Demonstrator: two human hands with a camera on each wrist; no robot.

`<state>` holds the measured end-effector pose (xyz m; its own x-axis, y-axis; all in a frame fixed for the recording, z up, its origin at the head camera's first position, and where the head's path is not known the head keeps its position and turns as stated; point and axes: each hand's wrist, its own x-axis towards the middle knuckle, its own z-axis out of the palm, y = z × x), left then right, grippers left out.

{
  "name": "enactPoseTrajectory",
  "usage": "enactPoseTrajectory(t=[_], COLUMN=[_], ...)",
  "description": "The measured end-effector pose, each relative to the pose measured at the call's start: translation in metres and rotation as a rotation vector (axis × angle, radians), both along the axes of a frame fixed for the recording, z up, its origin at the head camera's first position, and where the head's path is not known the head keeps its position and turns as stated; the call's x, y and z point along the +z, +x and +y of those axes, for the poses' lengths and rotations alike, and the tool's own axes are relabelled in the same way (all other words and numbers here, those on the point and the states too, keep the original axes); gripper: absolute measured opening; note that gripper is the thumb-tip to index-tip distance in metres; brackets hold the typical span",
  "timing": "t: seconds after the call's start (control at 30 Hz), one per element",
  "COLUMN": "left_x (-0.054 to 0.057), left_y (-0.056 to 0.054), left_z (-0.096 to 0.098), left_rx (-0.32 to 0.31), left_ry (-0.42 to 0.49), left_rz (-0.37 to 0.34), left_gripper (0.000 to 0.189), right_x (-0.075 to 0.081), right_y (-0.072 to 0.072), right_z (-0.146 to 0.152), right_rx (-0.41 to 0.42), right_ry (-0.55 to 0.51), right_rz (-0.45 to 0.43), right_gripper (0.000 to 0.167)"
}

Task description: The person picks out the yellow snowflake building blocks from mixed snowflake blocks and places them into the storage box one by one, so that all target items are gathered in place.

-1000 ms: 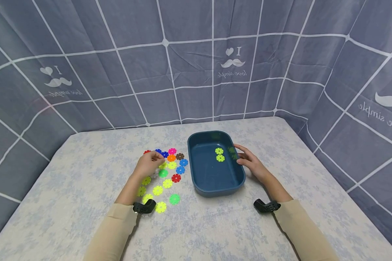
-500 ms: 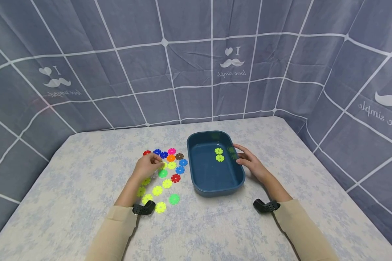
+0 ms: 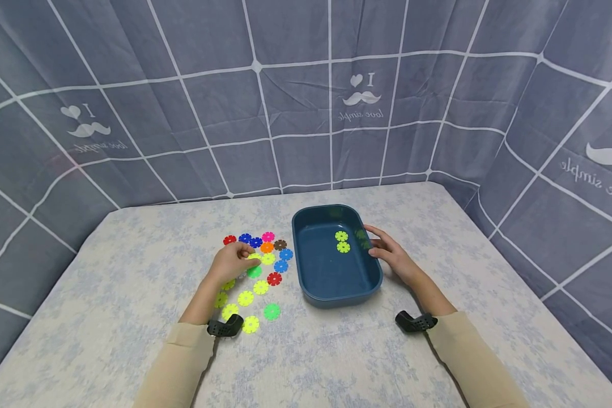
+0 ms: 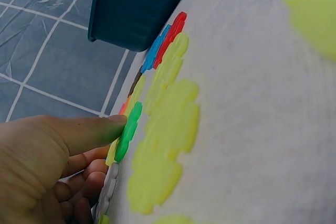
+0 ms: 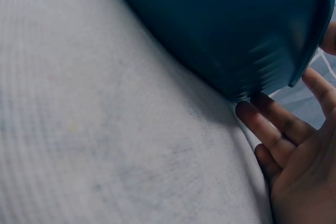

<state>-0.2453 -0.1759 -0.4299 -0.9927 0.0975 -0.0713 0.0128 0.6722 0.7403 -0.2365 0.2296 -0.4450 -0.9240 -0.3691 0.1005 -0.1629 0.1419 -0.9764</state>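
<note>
In the head view, my left hand (image 3: pixel 229 262) is at the spread of plastic snowflake discs on the left of the table. Its thumb and curled index finger pinch at the edges of a yellow snowflake disc (image 3: pixel 255 256), which lies beside a green disc (image 3: pixel 254 271). The left wrist view shows the thumb near the green disc (image 4: pixel 128 132), the other fingers bent beneath. My right hand (image 3: pixel 395 258) rests against the right side of a dark blue bin (image 3: pixel 339 300). Loosely extended fingers (image 5: pixel 268 129) touch its outer wall in the right wrist view.
Two yellow-green discs (image 3: pixel 343 242) lie inside the bin. Blue, orange, pink, brown and red discs (image 3: pixel 274 279) lie between left hand and bin. Several yellow discs (image 3: pixel 246 298) are nearer the front. A grey curtain (image 3: pixel 306 102) hangs behind the table (image 3: pixel 336 362).
My left thumb has moved slightly nearer and away from the index finger, so the two now span the yellow disc. The right hand and bin have stayed in place.
</note>
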Motion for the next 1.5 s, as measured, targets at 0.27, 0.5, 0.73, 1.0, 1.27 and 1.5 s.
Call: enactPoseTrajectory(t=[0.27,0.5,0.73,1.0,1.27,1.5], left_x=[-0.002,-0.001,0.000,0.012,0.027,0.035], left_y=[0.001,0.001,0.000,-0.001,0.000,0.001], left_z=[0.001,0.002,0.002,0.004,0.008,0.013], left_rx=[-0.001,-0.007,-0.008,-0.022,-0.064,-0.093], left_ry=[0.004,0.007,0.036,0.118,0.161,0.175], left_rz=[0.025,0.049,0.071,0.045,0.058,0.082], left_gripper=[0.030,0.028,0.016,0.016,0.015,0.016], right_x=[-0.001,-0.003,-0.003,-0.003,-0.003,-0.002], right_y=[-0.001,-0.002,-0.002,-0.003,-0.002,-0.001], right_z=[0.000,0.001,0.002,0.002,0.002,0.002], right_rx=[-0.005,-0.016,-0.005,0.004,-0.002,-0.004], right_ry=[-0.001,0.008,0.009,-0.008,0.002,-0.007], right_rz=[0.004,0.008,0.026,0.024,0.029,0.018], right_gripper=[0.060,0.059,0.059,0.060,0.059,0.060])
